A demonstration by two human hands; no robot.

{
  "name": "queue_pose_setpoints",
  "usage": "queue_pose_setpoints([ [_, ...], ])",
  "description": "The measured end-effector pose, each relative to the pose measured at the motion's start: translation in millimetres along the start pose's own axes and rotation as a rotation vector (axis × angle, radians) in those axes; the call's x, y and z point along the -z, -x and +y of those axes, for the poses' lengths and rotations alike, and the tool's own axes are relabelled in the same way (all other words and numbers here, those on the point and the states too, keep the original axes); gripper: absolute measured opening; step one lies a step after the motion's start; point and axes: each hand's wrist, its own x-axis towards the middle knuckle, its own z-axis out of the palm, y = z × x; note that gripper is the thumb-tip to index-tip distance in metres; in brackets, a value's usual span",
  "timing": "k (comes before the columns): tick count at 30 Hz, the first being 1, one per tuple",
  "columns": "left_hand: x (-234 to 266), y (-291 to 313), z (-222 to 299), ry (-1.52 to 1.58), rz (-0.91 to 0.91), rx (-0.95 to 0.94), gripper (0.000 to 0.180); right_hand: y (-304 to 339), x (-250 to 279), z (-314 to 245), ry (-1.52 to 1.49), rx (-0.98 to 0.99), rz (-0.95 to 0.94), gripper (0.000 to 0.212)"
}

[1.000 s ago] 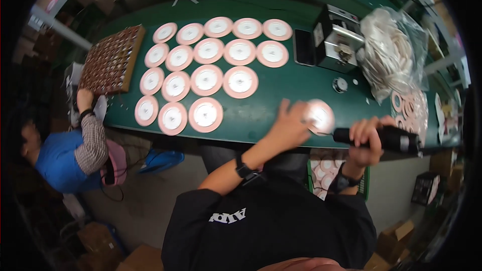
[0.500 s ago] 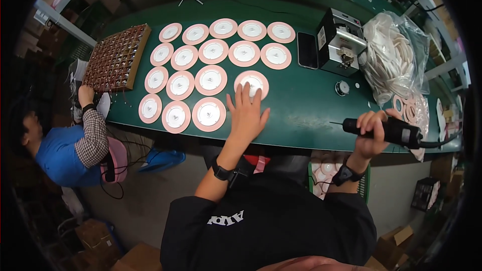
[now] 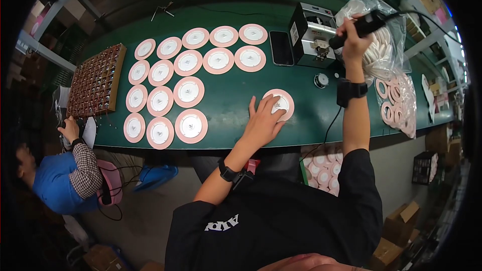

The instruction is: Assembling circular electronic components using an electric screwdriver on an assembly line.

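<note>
My left hand point(image 3: 262, 122) lies over a round pink-rimmed white disc point(image 3: 285, 101) near the table's front edge. Its fingers are spread and bent, with the tips resting on the disc's face. Raised at the right, my right hand point(image 3: 353, 45) is wrapped round a black corded electric screwdriver point(image 3: 370, 23). The screwdriver's front end points down toward a black box-shaped machine point(image 3: 305, 45) with a metal front, possibly a screw feeder. I cannot make out the driver's bit. Rows of similar discs point(image 3: 219, 60) lie to the left of my left hand.
Beside the machine lie a phone point(image 3: 281, 48) and a small round speaker-like part point(image 3: 321, 80). A bag of white parts point(image 3: 379, 52) and bagged pink rings point(image 3: 396, 103) are at right. A divided box point(image 3: 96, 78) stands left, near a co-worker point(image 3: 65, 170). Below the edge sits a crate of discs point(image 3: 324, 168).
My right hand has lifted the screwdriver from the front right up to the machine. The disc under my left hand has shifted right, away from the rows. The view has also shifted.
</note>
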Motion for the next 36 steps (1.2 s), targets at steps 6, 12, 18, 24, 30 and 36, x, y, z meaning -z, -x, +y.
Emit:
queue_pose_setpoints([
  [6,-1,4,-8,-0.009,0.023,-0.028,0.029,29,1,-3,-0.108,-0.169,-0.045,0.019],
  [12,4,1,0,0.049,0.043,0.020,0.029,132,-16,-65,-0.253,-0.177,-0.165,0.023],
  [18,2,1,-1,0.014,0.041,0.005,0.028,185,-19,-58,-0.181,-0.218,-0.300,0.030],
  [24,2,1,1,0.019,0.048,0.011,0.027,187,-20,-51,-0.137,-0.286,-0.312,0.027],
  [30,-1,2,2,0.006,0.053,0.010,0.030,187,-18,-45,-0.208,-0.354,-0.302,0.025],
  [36,-8,-8,18,-0.009,0.067,0.062,0.031,188,-15,-49,-0.231,-0.327,-0.271,0.026],
])
